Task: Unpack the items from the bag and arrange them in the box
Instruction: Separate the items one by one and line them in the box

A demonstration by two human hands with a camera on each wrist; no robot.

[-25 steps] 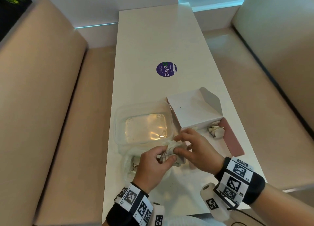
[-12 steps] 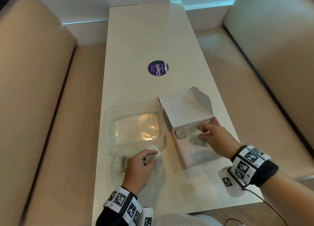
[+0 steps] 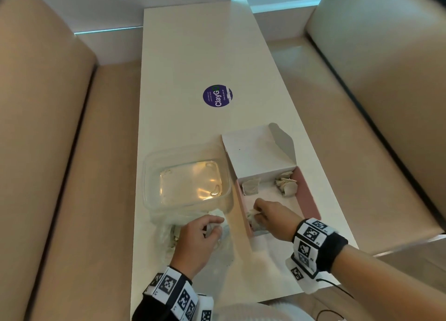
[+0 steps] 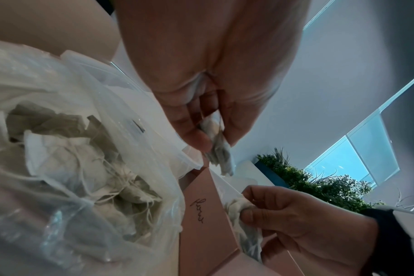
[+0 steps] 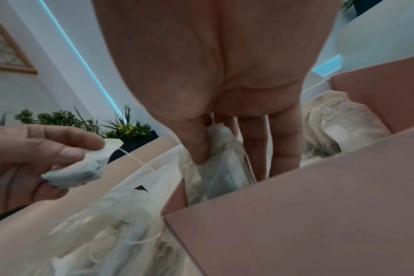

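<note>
Tea bag [image 3: 253,215] pinched in right hand [image 3: 272,215], going into pink box [image 3: 307,195] near-left corner. Left hand [image 3: 198,236] pinches second tea bag [image 3: 217,226] over plastic bag [image 3: 166,233] at surface's near edge. Risk: trailing strings tangle, dragging neighbours out.

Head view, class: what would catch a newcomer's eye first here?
Two hands at the table's near end: the right hand pinches a tea bag inside the open pink box, and the left hand pinches another above the clear plastic bag. A purple round sticker marks mid-table.
</note>
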